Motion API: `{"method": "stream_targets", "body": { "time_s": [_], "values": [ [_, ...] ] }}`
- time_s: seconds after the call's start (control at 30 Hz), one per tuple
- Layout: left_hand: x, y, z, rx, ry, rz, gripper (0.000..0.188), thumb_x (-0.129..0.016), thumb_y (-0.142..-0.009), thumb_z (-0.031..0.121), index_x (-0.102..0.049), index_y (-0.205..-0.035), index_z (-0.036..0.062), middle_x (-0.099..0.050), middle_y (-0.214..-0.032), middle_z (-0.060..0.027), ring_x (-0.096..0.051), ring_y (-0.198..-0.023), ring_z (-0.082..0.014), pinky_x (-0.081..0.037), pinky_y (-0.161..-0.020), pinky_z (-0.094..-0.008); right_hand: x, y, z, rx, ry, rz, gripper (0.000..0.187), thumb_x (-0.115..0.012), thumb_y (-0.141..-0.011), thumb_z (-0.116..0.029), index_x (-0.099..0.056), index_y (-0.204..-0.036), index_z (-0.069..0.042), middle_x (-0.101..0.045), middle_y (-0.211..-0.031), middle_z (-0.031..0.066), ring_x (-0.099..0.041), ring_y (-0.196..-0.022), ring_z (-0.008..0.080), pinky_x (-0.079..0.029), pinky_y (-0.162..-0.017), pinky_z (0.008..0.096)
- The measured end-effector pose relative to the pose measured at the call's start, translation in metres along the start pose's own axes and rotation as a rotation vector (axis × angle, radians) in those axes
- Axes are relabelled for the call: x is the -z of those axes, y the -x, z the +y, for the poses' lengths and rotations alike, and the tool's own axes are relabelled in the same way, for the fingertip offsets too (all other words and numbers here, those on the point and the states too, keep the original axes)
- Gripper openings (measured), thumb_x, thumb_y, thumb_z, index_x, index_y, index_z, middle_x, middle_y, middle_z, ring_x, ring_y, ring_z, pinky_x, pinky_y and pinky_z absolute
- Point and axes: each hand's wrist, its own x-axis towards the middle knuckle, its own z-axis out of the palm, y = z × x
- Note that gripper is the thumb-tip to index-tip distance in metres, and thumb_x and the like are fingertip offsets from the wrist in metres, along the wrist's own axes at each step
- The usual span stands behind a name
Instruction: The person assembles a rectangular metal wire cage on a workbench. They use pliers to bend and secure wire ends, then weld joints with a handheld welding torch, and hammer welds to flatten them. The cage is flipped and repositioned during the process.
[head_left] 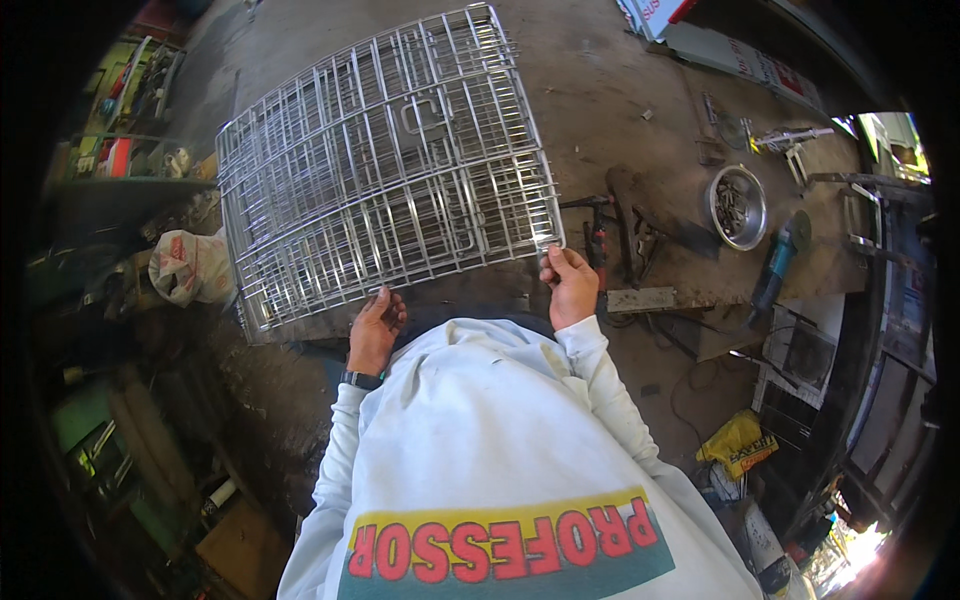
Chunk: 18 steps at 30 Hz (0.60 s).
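A large folded wire cage [380,165] of shiny metal bars lies tilted across the worktable, with a small loop handle [422,118] near its far middle. My right hand [572,287] pinches the cage's near right corner between thumb and fingers. At the near edge, left of the middle, my left hand [376,330] has its fingers curled and its thumb against the bottom bar. Part of that grip is hidden beneath the edge.
Right of the cage, a steel bowl [716,218] holds small metal pieces. A teal angle grinder [778,265] lies beside it. Closer to my right hand are a red-and-black tool [599,245] and dark metal parts. A white sack [185,268] stands at the left; a yellow bag [738,445] sits lower right.
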Motion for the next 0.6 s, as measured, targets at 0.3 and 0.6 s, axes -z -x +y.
{"method": "stream_targets", "body": {
  "time_s": [0.3,0.6],
  "values": [
    [-0.001,0.004,0.001,0.07,0.071,0.033,0.03,-0.067,-0.101,0.029,-0.067,-0.118,0.0032,-0.071,-0.103,-0.0058,-0.067,-0.092,-0.0144,-0.054,-0.081,-0.0294,0.083,-0.049,-0.003,0.654,0.988,0.176,0.043,-0.082,-0.087,-0.031,-0.068,-0.114,-0.001,-0.068,-0.107,0.0093,-0.066,-0.091,0.0207,-0.053,-0.082,0.0344],
    [-0.013,0.007,-0.013,0.129,0.397,-0.23,0.03,-0.062,-0.102,0.027,-0.059,-0.123,0.0062,-0.065,-0.129,-0.012,-0.062,-0.123,-0.0243,-0.05,-0.104,-0.0375,0.087,-0.057,-0.001,0.383,1.747,0.298,0.068,-0.083,-0.079,-0.03,-0.051,-0.132,0.0,-0.055,-0.129,0.0241,-0.06,-0.115,0.0462,-0.052,-0.095,0.0528]
  ]
}}
